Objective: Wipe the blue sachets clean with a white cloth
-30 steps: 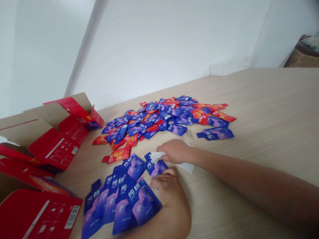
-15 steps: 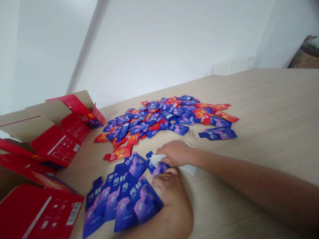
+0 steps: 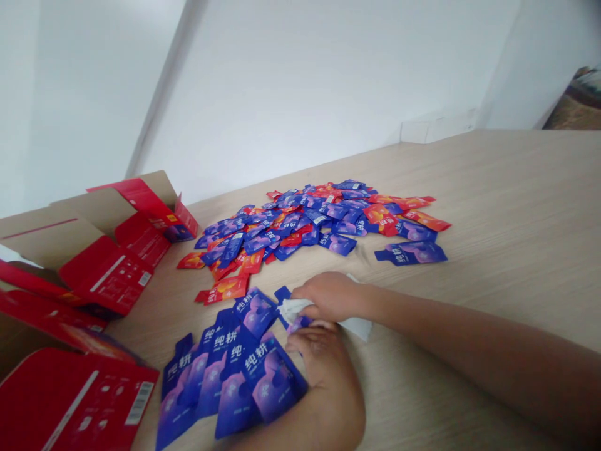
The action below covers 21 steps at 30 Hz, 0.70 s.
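My right hand (image 3: 331,294) is closed around a white tissue (image 3: 357,326) and presses it on a blue-purple sachet (image 3: 287,319) near the table's front. My left hand (image 3: 323,363) rests just below it, fingers curled against the same sachet's edge. To the left of my left hand lies a fanned row of several blue-purple sachets (image 3: 230,369) with white characters.
A heap of blue and red sachets (image 3: 310,219) spreads across the middle of the wooden table (image 3: 493,207). One blue sachet (image 3: 410,252) lies apart at its right. Open red cartons (image 3: 94,263) and a flat red box (image 3: 79,401) fill the left side.
My right hand slid the tissue slightly down and toward me over the sachet, closing the gap to my left hand. The view barely shifted.
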Motion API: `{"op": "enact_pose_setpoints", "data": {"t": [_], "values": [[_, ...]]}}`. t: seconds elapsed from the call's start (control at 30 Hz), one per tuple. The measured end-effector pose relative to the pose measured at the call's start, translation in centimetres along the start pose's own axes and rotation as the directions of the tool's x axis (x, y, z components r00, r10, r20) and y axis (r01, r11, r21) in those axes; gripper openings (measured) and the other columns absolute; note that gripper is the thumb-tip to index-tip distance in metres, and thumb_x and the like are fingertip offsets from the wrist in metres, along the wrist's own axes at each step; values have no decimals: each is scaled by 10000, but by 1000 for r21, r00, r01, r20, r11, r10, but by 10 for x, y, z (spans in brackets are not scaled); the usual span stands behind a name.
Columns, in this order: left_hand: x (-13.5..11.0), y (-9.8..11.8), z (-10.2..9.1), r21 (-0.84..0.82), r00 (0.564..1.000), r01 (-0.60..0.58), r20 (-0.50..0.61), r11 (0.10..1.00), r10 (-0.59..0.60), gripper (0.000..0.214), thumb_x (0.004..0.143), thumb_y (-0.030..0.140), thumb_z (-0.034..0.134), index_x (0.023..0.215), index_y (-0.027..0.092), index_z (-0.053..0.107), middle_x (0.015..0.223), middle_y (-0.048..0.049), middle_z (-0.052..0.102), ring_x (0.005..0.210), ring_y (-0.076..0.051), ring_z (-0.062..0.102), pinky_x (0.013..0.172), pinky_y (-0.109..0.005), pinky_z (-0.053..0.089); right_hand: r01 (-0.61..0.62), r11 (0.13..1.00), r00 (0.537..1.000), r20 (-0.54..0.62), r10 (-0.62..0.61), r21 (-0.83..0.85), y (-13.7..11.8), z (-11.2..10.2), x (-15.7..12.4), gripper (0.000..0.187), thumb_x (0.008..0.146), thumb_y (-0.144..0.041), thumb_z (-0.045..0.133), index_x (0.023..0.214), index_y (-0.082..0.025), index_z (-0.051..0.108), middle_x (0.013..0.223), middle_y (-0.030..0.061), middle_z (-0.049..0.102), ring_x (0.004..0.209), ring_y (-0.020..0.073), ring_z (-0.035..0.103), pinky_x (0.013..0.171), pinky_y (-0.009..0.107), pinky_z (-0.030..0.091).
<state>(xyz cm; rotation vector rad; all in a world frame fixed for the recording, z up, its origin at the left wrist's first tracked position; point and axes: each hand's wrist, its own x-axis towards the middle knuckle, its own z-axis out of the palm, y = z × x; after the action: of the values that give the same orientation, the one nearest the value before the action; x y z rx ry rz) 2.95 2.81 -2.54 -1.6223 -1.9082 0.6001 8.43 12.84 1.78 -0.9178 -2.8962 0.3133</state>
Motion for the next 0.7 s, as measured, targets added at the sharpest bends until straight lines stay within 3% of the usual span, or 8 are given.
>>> {"op": "enact_pose_setpoints", "data": {"t": [0.1,0.27,0.7], "values": [[1,5,1,75,997,74,14,994,-75,345,770,-13,318,909,59,626,823,-241,680,764,-355,637,673,-457,377,7,1000,1000,-8,-7,-4,0,0,0,358,827,-460,436,1096,-270,574,907,66,676,816,240,616,609,296,392],[1,4,4,34,1000,-3,27,999,2,353,775,-9,311,926,62,622,778,-216,682,713,-332,642,642,-434,394,18,1000,1000,-9,-18,1,1,1,0,356,830,-457,430,1097,-268,572,911,67,678,815,238,614,619,300,396],[1,-7,-6,41,998,-36,44,999,34,434,741,-36,286,974,80,633,821,-223,685,740,-328,654,626,-406,427,1,1000,1000,-2,-1,11,-1,1,0,363,825,-458,447,1109,-269,574,913,70,681,821,241,618,619,296,398]]}}
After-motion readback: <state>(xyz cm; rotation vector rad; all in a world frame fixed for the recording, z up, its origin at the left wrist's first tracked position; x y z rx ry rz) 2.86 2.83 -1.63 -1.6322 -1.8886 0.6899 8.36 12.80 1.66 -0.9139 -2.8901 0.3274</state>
